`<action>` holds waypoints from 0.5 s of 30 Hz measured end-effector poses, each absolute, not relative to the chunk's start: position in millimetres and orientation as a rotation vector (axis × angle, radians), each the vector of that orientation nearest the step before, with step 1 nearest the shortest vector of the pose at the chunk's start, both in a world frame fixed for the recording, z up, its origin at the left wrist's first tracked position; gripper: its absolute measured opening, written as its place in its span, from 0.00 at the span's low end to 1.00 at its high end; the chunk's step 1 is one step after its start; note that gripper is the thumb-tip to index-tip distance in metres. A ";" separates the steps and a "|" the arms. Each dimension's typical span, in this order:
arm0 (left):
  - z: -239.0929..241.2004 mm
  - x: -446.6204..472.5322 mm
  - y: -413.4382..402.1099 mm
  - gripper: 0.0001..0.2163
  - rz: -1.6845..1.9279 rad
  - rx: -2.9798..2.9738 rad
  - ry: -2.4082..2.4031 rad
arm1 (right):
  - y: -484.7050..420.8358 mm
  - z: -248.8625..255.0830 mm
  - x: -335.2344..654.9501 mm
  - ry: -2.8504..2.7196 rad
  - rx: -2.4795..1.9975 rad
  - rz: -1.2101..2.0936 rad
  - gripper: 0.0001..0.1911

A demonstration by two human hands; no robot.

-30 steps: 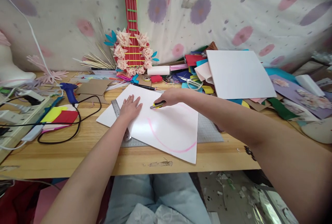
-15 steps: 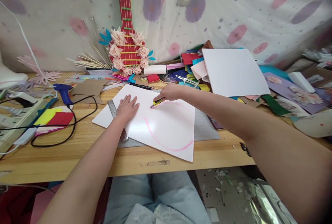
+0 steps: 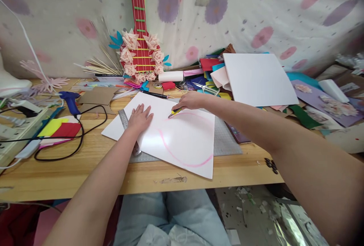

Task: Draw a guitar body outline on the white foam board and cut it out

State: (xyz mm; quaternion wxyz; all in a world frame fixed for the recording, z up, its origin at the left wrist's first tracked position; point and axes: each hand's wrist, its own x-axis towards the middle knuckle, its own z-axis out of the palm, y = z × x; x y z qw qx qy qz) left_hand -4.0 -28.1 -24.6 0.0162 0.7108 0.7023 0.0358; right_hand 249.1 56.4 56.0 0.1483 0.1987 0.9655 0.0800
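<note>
A white board (image 3: pixel 187 143) with a curved pink line lies at an angle over a grey cutting mat (image 3: pixel 226 139). My left hand (image 3: pixel 140 119) rests flat on the board's left part, fingers spread. My right hand (image 3: pixel 190 101) is closed around a yellow and black utility knife (image 3: pixel 176 112), its tip at the board near the upper end of the pink line. A metal ruler (image 3: pixel 123 119) sticks out beside my left hand, partly hidden by that hand and forearm.
Behind the board stand a red paper guitar (image 3: pixel 139 54) with pink flowers, and scissors (image 3: pixel 206 87). At left are a blue glue gun (image 3: pixel 70 101), black cable and power strip (image 3: pixel 19 134). Another white board (image 3: pixel 257 81) leans on craft scraps at right.
My right hand with the utility knife has moved slightly to the right and up along the board. My left hand stays flat in place.
</note>
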 end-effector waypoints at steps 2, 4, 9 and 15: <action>-24.6 -4.1 -27.8 0.25 0.108 2.208 2.180 | 57.8 56.5 248.5 2.783 0.551 0.248 0.23; -24.3 -4.1 -27.7 0.25 0.102 2.202 2.174 | 58.9 57.1 248.7 2.786 0.538 0.253 0.22; -23.2 -3.8 -28.3 0.25 0.101 2.193 2.167 | 62.3 56.4 260.1 2.762 0.607 0.248 0.21; -22.9 -3.0 -28.3 0.25 0.096 2.180 2.180 | 63.4 54.6 272.3 2.757 0.678 0.244 0.21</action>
